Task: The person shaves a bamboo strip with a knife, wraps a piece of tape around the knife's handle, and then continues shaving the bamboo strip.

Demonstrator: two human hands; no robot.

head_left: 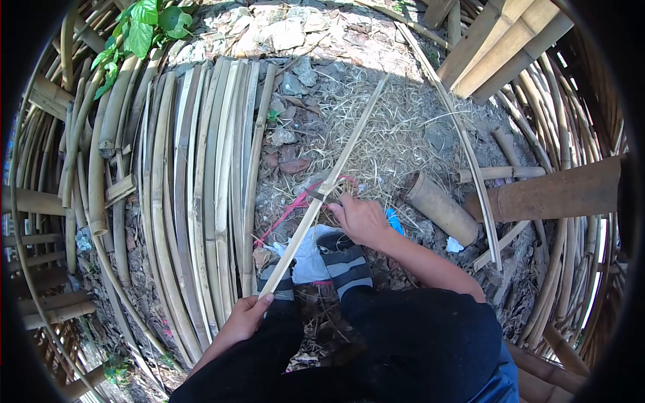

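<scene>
A long, pale bamboo strip [347,142] slants from near my lap up and away to the right. My left hand [245,317] grips its near end beside my left knee. In my right hand [363,218] is a knife [318,195], its blade lying across the strip around the middle; the fingers hide most of the handle. Under the strip, by my feet, lie a white cloth or bag [306,258] and a pink-red ribbon [282,221]. Thin, curly shavings [383,127] cover the ground beyond my right hand.
Many split bamboo strips [201,188] lie side by side at the left. On the right are a cut bamboo section [443,208], a thick bamboo pole [551,191] and a long thin strip [470,154]. Green leaves [141,33] grow at the upper left. Bamboo fencing stands on both sides.
</scene>
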